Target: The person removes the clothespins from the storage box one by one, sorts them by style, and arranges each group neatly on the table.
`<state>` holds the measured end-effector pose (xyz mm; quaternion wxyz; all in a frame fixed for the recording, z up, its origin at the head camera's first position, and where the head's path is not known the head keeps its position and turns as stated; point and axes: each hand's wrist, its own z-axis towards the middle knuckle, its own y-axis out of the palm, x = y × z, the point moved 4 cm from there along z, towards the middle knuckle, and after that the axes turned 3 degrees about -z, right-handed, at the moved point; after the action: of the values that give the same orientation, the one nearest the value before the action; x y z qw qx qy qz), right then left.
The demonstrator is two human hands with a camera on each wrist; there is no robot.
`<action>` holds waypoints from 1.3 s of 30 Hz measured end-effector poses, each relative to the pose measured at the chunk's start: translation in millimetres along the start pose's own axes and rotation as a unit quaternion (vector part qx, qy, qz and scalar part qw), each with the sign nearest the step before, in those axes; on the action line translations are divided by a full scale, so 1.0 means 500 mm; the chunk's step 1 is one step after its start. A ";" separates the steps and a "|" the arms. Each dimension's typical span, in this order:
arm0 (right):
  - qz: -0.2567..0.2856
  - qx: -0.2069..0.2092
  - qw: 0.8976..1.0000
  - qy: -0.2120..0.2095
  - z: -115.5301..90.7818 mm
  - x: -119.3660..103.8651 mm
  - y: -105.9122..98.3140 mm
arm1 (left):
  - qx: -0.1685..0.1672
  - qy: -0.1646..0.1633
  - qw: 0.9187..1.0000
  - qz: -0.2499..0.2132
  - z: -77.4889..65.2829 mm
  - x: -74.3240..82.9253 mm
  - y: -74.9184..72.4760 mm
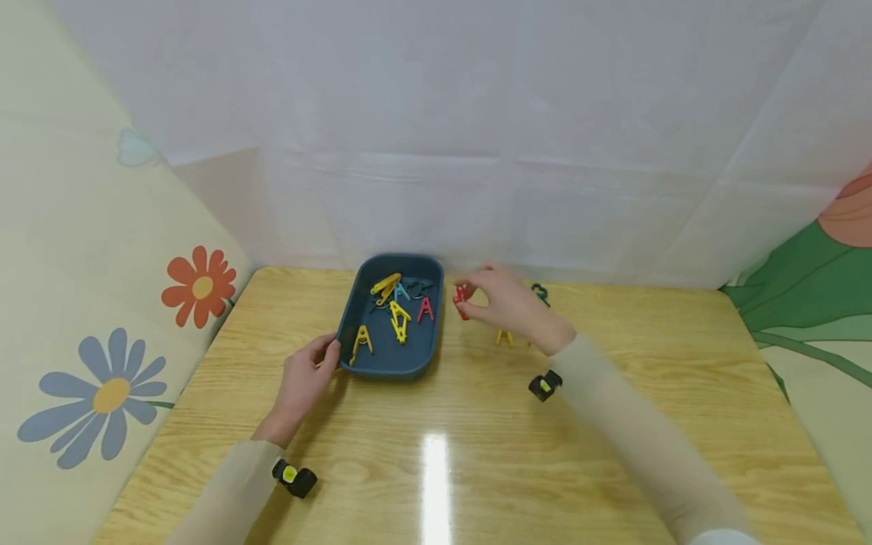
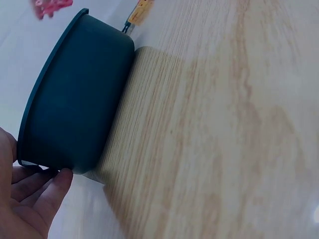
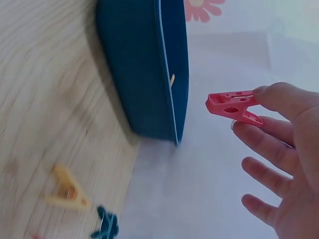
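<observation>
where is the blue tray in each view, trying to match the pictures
Head: the blue tray sits just left of centre, with the left hand at its near left corner.
Left wrist: the blue tray takes up the upper left, outer wall showing.
Right wrist: the blue tray is at the top, near the middle, cut off by the upper edge.
Shared landmark: the wooden table under it.

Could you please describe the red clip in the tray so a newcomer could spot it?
On the table, find the dark blue tray that the left hand touches. Inside, near its right wall, lies the red clip. It is the only red one there, among yellow clips and a light blue clip.
</observation>
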<state>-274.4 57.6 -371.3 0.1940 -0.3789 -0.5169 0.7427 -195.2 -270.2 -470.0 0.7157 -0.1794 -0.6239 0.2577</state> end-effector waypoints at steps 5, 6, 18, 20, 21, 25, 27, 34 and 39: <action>0.021 0.028 0.999 0.011 -0.045 0.036 -0.019 | 0.004 0.004 1.000 0.002 0.002 0.002 0.000; 0.026 0.029 0.999 0.018 -0.053 0.043 -0.021 | 0.004 0.004 1.000 0.002 0.002 0.002 0.000; 0.059 0.048 0.991 0.107 -0.153 0.119 -0.022 | 0.011 0.003 1.000 0.009 0.002 0.003 0.000; 0.065 0.056 0.989 0.120 -0.170 0.133 -0.022 | 0.014 0.003 1.000 0.010 0.001 0.004 0.000; 0.069 0.061 0.988 0.125 -0.178 0.140 -0.023 | 0.016 0.003 1.000 0.010 0.001 0.004 0.000; 0.075 0.076 0.984 0.141 -0.210 0.168 -0.026 | 0.018 0.003 1.000 0.007 0.001 0.004 0.000; 0.081 0.081 0.982 0.153 -0.227 0.181 -0.027 | 0.016 0.003 1.000 0.007 0.001 0.003 0.001; 0.085 0.101 0.973 0.188 -0.277 0.232 -0.019 | 0.006 -0.003 1.000 0.002 0.001 -0.002 0.003; 0.080 0.114 0.965 0.221 -0.308 0.266 -0.004 | 0.004 -0.001 1.000 0.003 0.001 -0.003 0.004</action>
<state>-241.6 244.4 -445.0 0.2856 -0.5491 -0.3408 0.7077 -196.3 -269.4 -472.2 0.7147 -0.1780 -0.6233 0.2626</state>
